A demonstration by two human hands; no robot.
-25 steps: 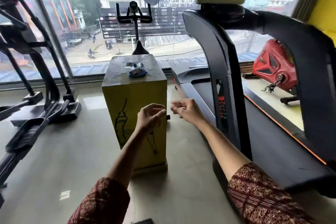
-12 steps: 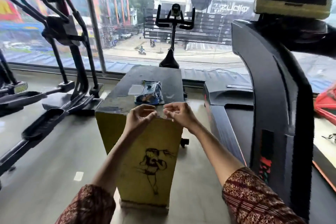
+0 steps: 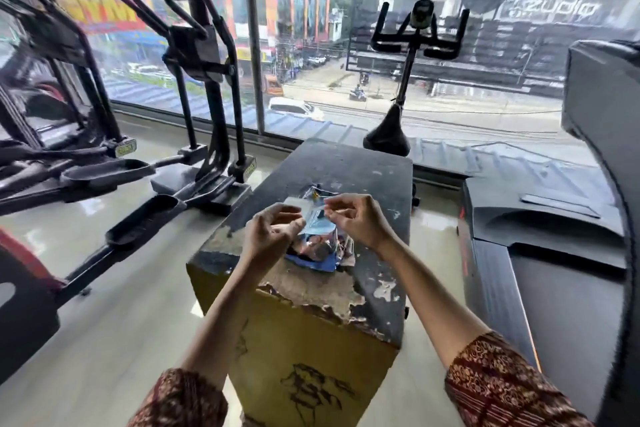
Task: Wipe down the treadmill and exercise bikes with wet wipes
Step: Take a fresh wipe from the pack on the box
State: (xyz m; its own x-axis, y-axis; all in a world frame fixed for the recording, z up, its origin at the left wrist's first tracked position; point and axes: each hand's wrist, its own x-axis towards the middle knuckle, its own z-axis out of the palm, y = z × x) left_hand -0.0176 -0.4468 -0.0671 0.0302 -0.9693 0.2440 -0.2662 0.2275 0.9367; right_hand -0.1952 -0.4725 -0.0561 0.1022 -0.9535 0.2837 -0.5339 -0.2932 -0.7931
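From my head camera, a yellow box point(image 3: 304, 350) with a chipped, peeling black top stands directly before me. On it lies a crinkled, shiny blue wet wipes pack point(image 3: 317, 248). My left hand point(image 3: 272, 234) hovers over the pack's left edge, fingers curled inward; I cannot tell whether they grip anything. My right hand point(image 3: 353, 220) pinches the pale flap point(image 3: 304, 206) at the pack's top between thumb and forefinger. To my right sits the dark, smooth treadmill point(image 3: 554, 253). Behind the box, an exercise bike point(image 3: 408, 80) faces a large window point(image 3: 311, 45). Black elliptical trainers point(image 3: 138, 166) fill the glossy floor point(image 3: 86, 322) on my left.
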